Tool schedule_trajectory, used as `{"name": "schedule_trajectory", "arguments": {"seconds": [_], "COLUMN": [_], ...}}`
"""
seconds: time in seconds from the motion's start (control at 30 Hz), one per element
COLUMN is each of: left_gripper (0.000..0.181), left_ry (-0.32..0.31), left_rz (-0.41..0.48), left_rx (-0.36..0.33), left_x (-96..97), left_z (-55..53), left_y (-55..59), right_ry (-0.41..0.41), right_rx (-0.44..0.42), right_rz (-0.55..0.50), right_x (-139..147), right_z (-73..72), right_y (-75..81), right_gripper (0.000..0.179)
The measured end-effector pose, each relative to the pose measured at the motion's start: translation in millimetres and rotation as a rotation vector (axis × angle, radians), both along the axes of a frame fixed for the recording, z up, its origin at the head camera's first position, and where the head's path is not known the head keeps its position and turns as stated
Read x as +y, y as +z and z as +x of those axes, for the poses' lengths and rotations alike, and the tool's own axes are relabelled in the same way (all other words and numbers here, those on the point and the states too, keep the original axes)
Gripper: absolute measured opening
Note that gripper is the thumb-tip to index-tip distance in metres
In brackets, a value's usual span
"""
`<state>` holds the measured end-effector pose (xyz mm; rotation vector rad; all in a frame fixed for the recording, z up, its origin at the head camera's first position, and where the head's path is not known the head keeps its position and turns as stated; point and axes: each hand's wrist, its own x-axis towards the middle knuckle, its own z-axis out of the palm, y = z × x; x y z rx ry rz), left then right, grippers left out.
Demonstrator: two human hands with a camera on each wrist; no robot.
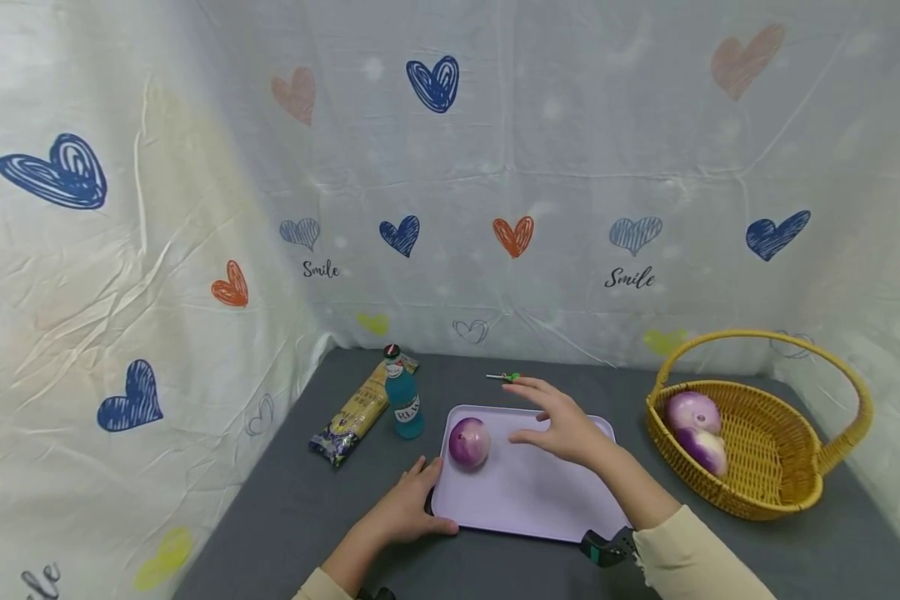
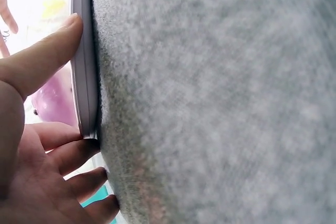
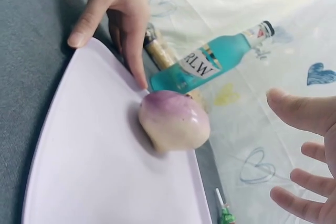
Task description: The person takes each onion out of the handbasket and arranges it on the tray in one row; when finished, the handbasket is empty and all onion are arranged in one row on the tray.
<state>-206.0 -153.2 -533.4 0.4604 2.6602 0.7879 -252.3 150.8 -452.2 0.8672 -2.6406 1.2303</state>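
My bare left hand (image 1: pixel 405 506) is resting, thumb (image 3: pixel 84 29) and fingers (image 3: pixel 135 51) spread; my bare right hand (image 1: pixel 567 427) is hovering, gently curved.

You were at a small draped booth; whether it stood in a home, a lab or a workshop could not be told. Pale, creased sheeting (image 1: pixel 360 150) hung ahead of you and down both sides, printed with coloured hearts (image 1: pixel 432 84) and the word "Smile". Within it you had a dark grey desk (image 1: pixel 285 517), its far edge running up to the drape. The goods before you looked domestic, kitchen-like: a wicker basket (image 1: pixel 765 446), purple onions (image 1: pixel 468 442), a lilac tray (image 1: pixel 532 492) and a turquoise bottle (image 1: pixel 403 392).
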Motion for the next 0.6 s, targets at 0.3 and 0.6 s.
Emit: {"name": "schedule_trajectory", "arguments": {"seconds": [0.3,0.6], "left_gripper": [0.110,0.109], "left_ry": [-0.007,-0.002], "left_rz": [0.007,0.010], "left_rx": [-0.003,0.002], "left_x": [2.7,2.5], "left_z": [0.4,2.6], "left_y": [2.8,2.3], "right_ry": [-0.021,-0.024], "right_rx": [0.021,0.036], "right_rz": [0.006,0.020], "right_x": [16,31], "right_z": [4.1,7.3], "right_y": [-3.9,-3.6], "right_gripper": [0.070,0.070]}}
